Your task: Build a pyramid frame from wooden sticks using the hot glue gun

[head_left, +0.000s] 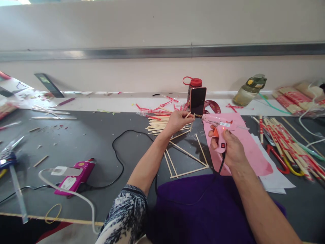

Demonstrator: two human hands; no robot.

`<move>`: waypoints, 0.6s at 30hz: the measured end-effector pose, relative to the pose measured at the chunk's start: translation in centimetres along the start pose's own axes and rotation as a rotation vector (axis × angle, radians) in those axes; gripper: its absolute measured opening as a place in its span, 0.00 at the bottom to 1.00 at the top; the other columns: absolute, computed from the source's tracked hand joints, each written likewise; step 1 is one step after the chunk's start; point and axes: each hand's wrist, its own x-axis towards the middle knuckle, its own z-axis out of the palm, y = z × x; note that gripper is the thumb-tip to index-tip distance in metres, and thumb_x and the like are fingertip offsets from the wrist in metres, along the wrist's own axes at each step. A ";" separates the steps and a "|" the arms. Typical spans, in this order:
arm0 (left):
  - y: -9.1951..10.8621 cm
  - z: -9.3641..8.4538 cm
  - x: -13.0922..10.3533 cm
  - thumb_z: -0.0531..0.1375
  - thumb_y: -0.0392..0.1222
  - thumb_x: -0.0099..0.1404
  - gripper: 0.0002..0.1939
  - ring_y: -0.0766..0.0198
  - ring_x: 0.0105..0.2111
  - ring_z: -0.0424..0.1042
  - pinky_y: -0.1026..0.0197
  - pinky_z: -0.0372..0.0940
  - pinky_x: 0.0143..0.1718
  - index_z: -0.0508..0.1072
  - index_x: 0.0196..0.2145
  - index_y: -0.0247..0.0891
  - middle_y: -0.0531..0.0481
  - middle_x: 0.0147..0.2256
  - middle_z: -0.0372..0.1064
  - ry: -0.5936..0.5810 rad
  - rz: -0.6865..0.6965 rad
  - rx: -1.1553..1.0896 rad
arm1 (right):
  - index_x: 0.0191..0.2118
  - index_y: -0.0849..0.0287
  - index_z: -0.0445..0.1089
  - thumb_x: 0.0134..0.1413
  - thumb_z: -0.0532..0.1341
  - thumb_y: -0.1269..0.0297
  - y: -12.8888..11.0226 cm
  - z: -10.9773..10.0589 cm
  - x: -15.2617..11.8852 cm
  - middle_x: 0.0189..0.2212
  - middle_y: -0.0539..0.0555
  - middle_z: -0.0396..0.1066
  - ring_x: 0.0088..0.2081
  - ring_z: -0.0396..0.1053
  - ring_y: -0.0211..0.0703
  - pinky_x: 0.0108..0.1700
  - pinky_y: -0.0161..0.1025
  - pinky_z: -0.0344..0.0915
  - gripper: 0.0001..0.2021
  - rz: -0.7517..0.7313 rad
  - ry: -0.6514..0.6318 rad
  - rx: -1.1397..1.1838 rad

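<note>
My right hand is wrapped round a pink hot glue gun with an orange trigger, its nozzle pointing left. Pinched in the fingers of my left hand is a thin wooden stick, at the upper corner of a frame of joined sticks. The frame lies partly on the grey table, between my arms. Behind my left wrist lies a pile of loose wooden sticks. Beneath the glue gun is a pink sheet; I cannot tell whether the nozzle touches any stick.
A phone leans on a red-capped bottle at the back. On the right are red-handled scissors, wrapped chopsticks and a tilted green bottle. A magenta power strip and black cable lie left.
</note>
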 end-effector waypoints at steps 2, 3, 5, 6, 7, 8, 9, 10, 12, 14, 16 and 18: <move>0.1 0.0 -0.1 0.61 0.45 0.53 0.13 0.70 0.25 0.63 0.68 0.55 0.27 0.79 0.30 0.32 0.52 0.25 0.69 0.000 0.009 0.029 | 0.42 0.59 0.71 0.55 0.60 0.50 0.0 -0.1 0.0 0.32 0.53 0.71 0.20 0.63 0.33 0.20 0.34 0.56 0.18 0.014 -0.008 0.001; 0.1 0.0 -0.1 0.61 0.45 0.54 0.13 0.70 0.26 0.63 0.68 0.55 0.27 0.79 0.30 0.33 0.52 0.25 0.70 0.000 0.011 0.044 | 0.42 0.59 0.71 0.54 0.60 0.49 0.0 -0.2 0.0 0.32 0.53 0.71 0.20 0.63 0.33 0.20 0.34 0.57 0.18 0.022 -0.014 0.002; 0.3 0.0 -0.1 0.61 0.45 0.53 0.13 0.69 0.26 0.64 0.68 0.55 0.27 0.79 0.30 0.33 0.52 0.25 0.70 0.008 0.005 0.067 | 0.42 0.58 0.71 0.53 0.60 0.49 -0.1 -0.2 0.0 0.32 0.53 0.70 0.21 0.63 0.33 0.20 0.33 0.58 0.18 0.035 -0.021 0.007; 0.3 0.0 -0.2 0.61 0.45 0.53 0.13 0.69 0.26 0.64 0.68 0.55 0.27 0.80 0.30 0.33 0.52 0.25 0.70 0.014 0.000 0.076 | 0.42 0.58 0.71 0.53 0.60 0.49 -0.1 -0.2 0.0 0.32 0.53 0.70 0.21 0.63 0.33 0.20 0.33 0.58 0.18 0.040 -0.023 0.010; 0.4 0.0 -0.2 0.61 0.44 0.53 0.12 0.69 0.25 0.64 0.68 0.55 0.27 0.80 0.30 0.33 0.52 0.24 0.70 0.018 -0.002 0.083 | 0.42 0.58 0.71 0.54 0.60 0.49 -0.1 -0.2 0.0 0.31 0.52 0.70 0.21 0.62 0.33 0.21 0.33 0.58 0.17 0.044 -0.024 0.013; 0.5 0.0 -0.2 0.62 0.44 0.52 0.13 0.69 0.25 0.64 0.68 0.55 0.27 0.80 0.30 0.33 0.53 0.24 0.70 0.020 -0.001 0.086 | 0.42 0.57 0.71 0.54 0.60 0.50 -0.2 -0.2 -0.1 0.31 0.52 0.69 0.21 0.62 0.32 0.21 0.33 0.58 0.17 0.047 -0.022 0.015; 0.6 0.0 -0.2 0.62 0.44 0.52 0.13 0.69 0.25 0.64 0.68 0.55 0.27 0.80 0.31 0.33 0.53 0.24 0.70 0.018 0.002 0.089 | 0.42 0.58 0.71 0.54 0.60 0.51 -0.2 -0.1 -0.1 0.31 0.52 0.69 0.21 0.62 0.32 0.21 0.33 0.57 0.16 0.050 -0.017 0.015; 0.6 0.0 -0.2 0.62 0.44 0.52 0.13 0.70 0.25 0.64 0.68 0.55 0.27 0.80 0.31 0.33 0.53 0.24 0.70 0.013 0.005 0.092 | 0.42 0.58 0.71 0.55 0.60 0.51 -0.2 0.0 -0.2 0.30 0.52 0.69 0.20 0.62 0.32 0.21 0.33 0.57 0.16 0.053 -0.013 0.013; 0.6 0.0 -0.2 0.62 0.45 0.53 0.13 0.70 0.25 0.64 0.68 0.55 0.27 0.80 0.32 0.33 0.53 0.24 0.70 -0.001 0.008 0.100 | 0.42 0.58 0.71 0.55 0.60 0.52 -0.2 0.1 -0.3 0.30 0.51 0.68 0.20 0.61 0.32 0.20 0.33 0.56 0.16 0.054 0.001 0.002; 0.5 0.1 -0.2 0.62 0.45 0.53 0.14 0.70 0.25 0.65 0.68 0.55 0.27 0.80 0.32 0.33 0.53 0.25 0.71 -0.007 0.008 0.110 | 0.42 0.59 0.71 0.55 0.60 0.52 -0.2 0.2 -0.3 0.28 0.51 0.68 0.20 0.61 0.32 0.20 0.32 0.54 0.16 0.050 0.024 -0.012; 0.4 0.1 -0.2 0.61 0.45 0.53 0.13 0.69 0.26 0.66 0.68 0.55 0.27 0.80 0.32 0.33 0.52 0.26 0.72 -0.012 0.011 0.110 | 0.41 0.59 0.71 0.55 0.61 0.52 -0.2 0.3 -0.3 0.27 0.50 0.66 0.20 0.61 0.32 0.20 0.32 0.54 0.15 0.043 0.052 -0.014; 0.3 0.1 -0.1 0.61 0.44 0.53 0.13 0.69 0.27 0.67 0.68 0.56 0.28 0.80 0.32 0.34 0.52 0.27 0.73 -0.012 0.010 0.108 | 0.40 0.60 0.71 0.54 0.61 0.53 -0.2 0.3 -0.3 0.25 0.48 0.64 0.19 0.60 0.31 0.20 0.32 0.54 0.15 0.041 0.075 -0.002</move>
